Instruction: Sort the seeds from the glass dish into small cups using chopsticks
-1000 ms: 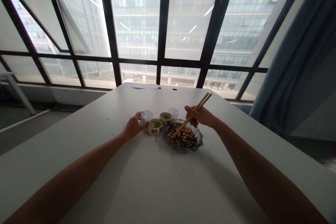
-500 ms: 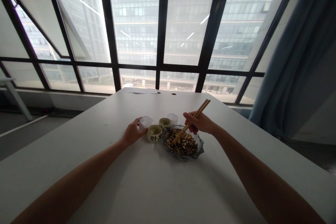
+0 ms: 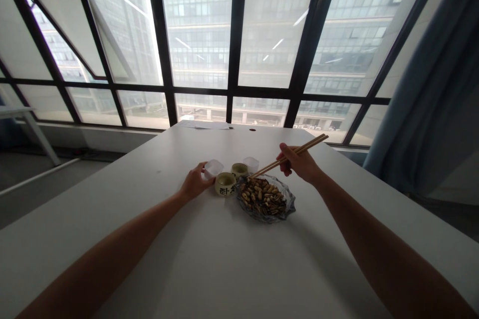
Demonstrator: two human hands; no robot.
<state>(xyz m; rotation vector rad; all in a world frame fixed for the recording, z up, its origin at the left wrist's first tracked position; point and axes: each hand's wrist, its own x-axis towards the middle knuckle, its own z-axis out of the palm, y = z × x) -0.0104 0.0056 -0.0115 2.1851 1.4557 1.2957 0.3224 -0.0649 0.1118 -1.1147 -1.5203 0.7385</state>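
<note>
A pair of wooden chopsticks [image 3: 267, 167] is gripped in my right hand [image 3: 297, 160], fingers closed round them. Their tips hover by the far left rim of a clear scalloped bowl [image 3: 291, 205], close to the rear ceramic cup [image 3: 239, 169]. Whether the tips pinch anything is too small to tell. Peanuts and dark-striped seeds [image 3: 264, 194] fill the bowl. My left hand [image 3: 196, 181] is wrapped round a translucent plastic cup [image 3: 213, 168]. Just right of it stands a pale green ceramic cup [image 3: 225, 185] with black characters. A second translucent cup [image 3: 251, 163] sits behind the bowl.
Everything rests on a long white table [image 3: 209, 259]. White paper sheets [image 3: 205, 124] lie at its far end, near small round holes. Large windows [image 3: 202, 30] line the back, and a blue curtain [image 3: 419, 89] hangs at right. Another table [image 3: 37, 127] stands at far left.
The chopstick tips have come up out of the bowl's contents to its far left rim. My right hand has moved right and the chopsticks lie flatter. My left hand stays on the cup.
</note>
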